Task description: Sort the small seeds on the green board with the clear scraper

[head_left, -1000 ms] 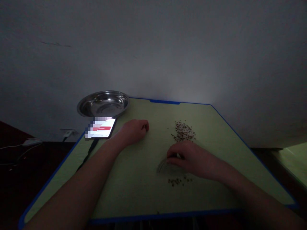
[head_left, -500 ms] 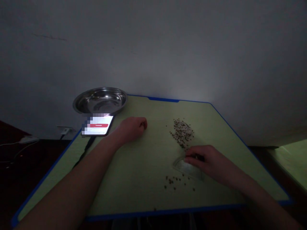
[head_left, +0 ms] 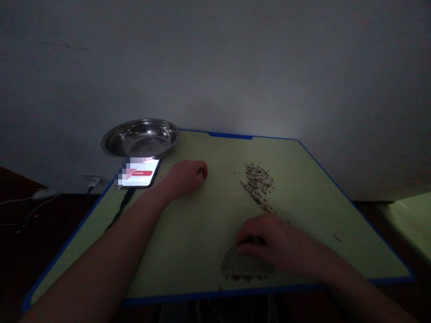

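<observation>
My right hand (head_left: 269,240) is closed on a clear half-round protractor (head_left: 232,265), held low against the tabletop with its straight edge toward me. Along that edge lies a row of small dark grains (head_left: 247,278). Farther back is a larger scatter of dark and pale grains (head_left: 259,179), with a thin trail running toward my right hand. My left hand (head_left: 186,177) rests on the table as a loose fist, left of the scatter. What its fingers hold, if anything, is hidden.
A shiny metal basin (head_left: 141,137) stands at the table's back left corner. Just before it lies a lit phone (head_left: 143,175) with a dark cable beside my left forearm. The pale table (head_left: 191,251) has a blue rim, and a wall rises behind it.
My right hand has drawn the protractor toward me and to the left. The loose grains near the front now lie gathered along its edge. The left hand has stayed in place.
</observation>
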